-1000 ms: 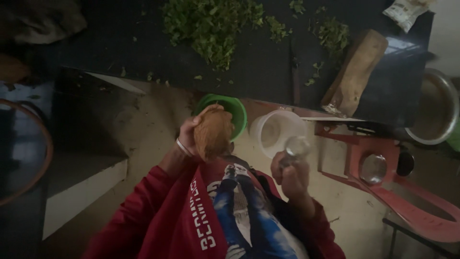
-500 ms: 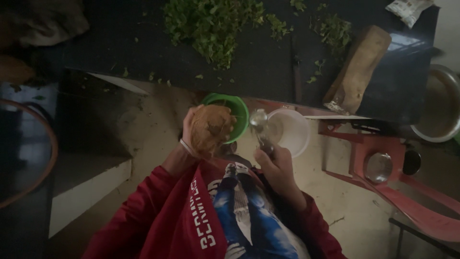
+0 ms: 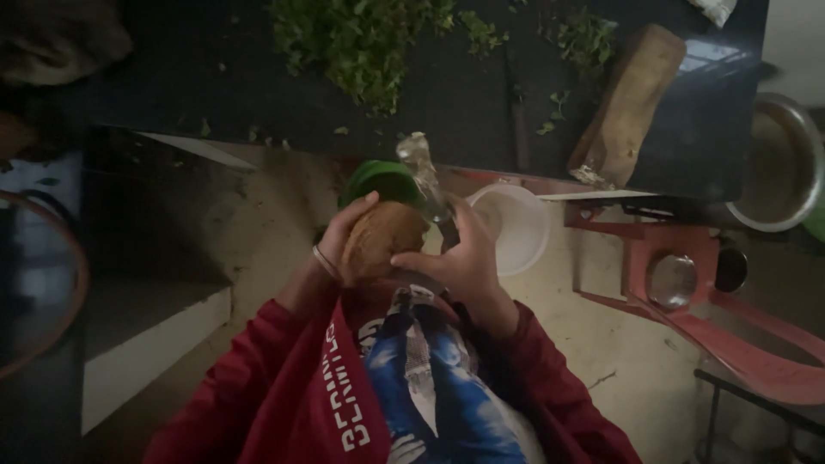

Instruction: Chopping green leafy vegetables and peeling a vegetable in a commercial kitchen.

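Observation:
My left hand (image 3: 342, 243) cups a brown coconut (image 3: 381, 242) held above my lap. My right hand (image 3: 464, 262) grips the handle of a metal utensil (image 3: 423, 174) whose shiny end points up and away, next to the coconut; its thumb rests on the coconut's shell. Just beyond the coconut a green bowl (image 3: 384, 179) sits on the floor, with a white bowl (image 3: 516, 225) to its right. I wear red sleeves and a metal bangle on the left wrist.
A dark slab (image 3: 258, 77) ahead carries chopped green leaves (image 3: 365, 39) and a wooden block (image 3: 629, 103). A red scraper stand (image 3: 687, 275) lies at the right, a steel pot (image 3: 786, 163) beyond it. A round basin rim (image 3: 51, 292) is at the left.
My right hand swung in from the right with the metal utensil and now sits against the coconut, utensil raised over it. The coconut stays in my left hand.

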